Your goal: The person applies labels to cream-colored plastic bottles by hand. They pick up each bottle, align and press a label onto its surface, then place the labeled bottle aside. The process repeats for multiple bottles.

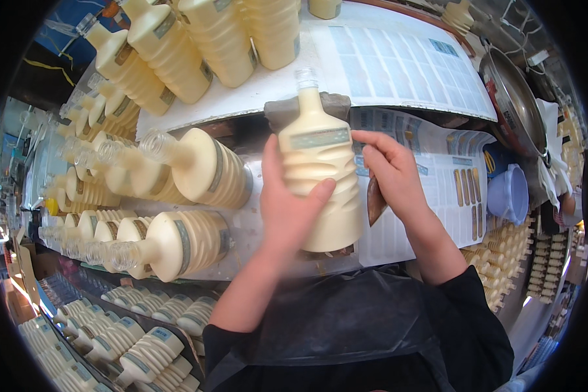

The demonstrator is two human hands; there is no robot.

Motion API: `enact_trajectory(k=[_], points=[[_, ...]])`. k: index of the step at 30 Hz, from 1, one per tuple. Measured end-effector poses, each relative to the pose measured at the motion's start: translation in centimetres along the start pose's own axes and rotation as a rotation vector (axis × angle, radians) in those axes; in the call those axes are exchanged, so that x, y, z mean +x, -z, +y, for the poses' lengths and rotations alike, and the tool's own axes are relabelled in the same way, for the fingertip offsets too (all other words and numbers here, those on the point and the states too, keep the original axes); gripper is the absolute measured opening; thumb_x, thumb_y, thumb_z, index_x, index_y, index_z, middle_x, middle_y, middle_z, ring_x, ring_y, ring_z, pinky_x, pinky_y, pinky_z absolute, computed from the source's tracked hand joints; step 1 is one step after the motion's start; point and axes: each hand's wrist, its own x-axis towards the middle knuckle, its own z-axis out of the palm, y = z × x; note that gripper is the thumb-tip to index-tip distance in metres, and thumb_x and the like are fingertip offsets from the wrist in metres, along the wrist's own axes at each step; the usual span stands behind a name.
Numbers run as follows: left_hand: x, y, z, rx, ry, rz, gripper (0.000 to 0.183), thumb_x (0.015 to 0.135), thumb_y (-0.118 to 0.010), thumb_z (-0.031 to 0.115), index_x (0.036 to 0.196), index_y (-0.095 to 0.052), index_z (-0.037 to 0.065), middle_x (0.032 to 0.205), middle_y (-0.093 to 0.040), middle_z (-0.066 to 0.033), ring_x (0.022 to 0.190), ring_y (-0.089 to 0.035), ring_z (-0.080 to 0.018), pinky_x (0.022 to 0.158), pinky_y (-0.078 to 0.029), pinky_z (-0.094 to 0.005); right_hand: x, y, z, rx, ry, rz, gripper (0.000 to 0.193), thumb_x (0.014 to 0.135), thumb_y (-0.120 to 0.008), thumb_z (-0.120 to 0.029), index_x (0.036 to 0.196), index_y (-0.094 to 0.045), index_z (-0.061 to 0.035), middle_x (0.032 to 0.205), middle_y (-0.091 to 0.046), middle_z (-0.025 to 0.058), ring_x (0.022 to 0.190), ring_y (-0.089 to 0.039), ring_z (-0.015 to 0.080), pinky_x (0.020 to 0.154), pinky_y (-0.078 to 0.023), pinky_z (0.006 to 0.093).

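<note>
A cream bottle (328,225) with wavy ridges and a clear threaded neck lies in front of me, its neck pointing away. Its shoulder end is on a grey-brown block (282,112). My left hand (282,199) grips the bottle from the left, thumb across the ridges. A blue-green patterned label (320,138) runs across the bottle below the shoulder. At that label's right end is the index fingertip of my right hand (393,171). The other right fingers are curled round a flat, brown, pointed piece (375,201), perhaps a scraper; its upper part is hidden.
Cream bottles (206,166) crowd the left of the table, and more stand (268,32) at the back. Label sheets (408,65) lie on the raised white board; another sheet (431,202) is at right. A lavender bucket (509,194) and a metal pan (516,98) are farther right.
</note>
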Motion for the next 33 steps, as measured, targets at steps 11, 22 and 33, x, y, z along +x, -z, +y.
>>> enact_trajectory(k=[11,22,33], points=[[3.5,0.5,1.0,-0.483,0.117,0.035,0.033,0.110,-0.051,0.027,0.130,-0.059,0.003,0.116,-0.067,-0.0051,0.108,-0.060,-0.0123,0.097,-0.049,-0.0295,3.2,0.0,-0.6,0.318,-0.098,-0.199,0.043,0.109,-0.045,-0.031,0.138,-0.058,-0.0010,0.088,-0.057,-0.0039,0.068,-0.047,0.0013,0.061,-0.041,0.0166],[3.9,0.3,-0.1,-0.524,0.114,0.079,0.025,0.104,-0.062,0.012,0.127,-0.061,0.002,0.116,-0.065,-0.0065,0.105,-0.062,-0.0138,0.096,-0.052,-0.0303,4.0,-0.9,1.3,0.290,-0.047,-0.180,0.037,0.105,-0.061,-0.023,0.131,-0.064,0.0037,0.117,-0.071,0.0068,0.107,-0.064,0.0104,0.094,-0.052,0.0260],[3.9,0.2,0.1,-0.535,0.124,0.078,0.026,0.103,-0.063,0.012,0.127,-0.061,0.002,0.116,-0.063,-0.0046,0.105,-0.059,-0.0118,0.096,-0.049,-0.0278,3.9,-1.2,1.1,0.335,-0.041,-0.144,0.036,0.106,-0.061,-0.024,0.129,-0.065,0.0043,0.116,-0.071,0.0069,0.105,-0.064,0.0100,0.093,-0.052,0.0261]])
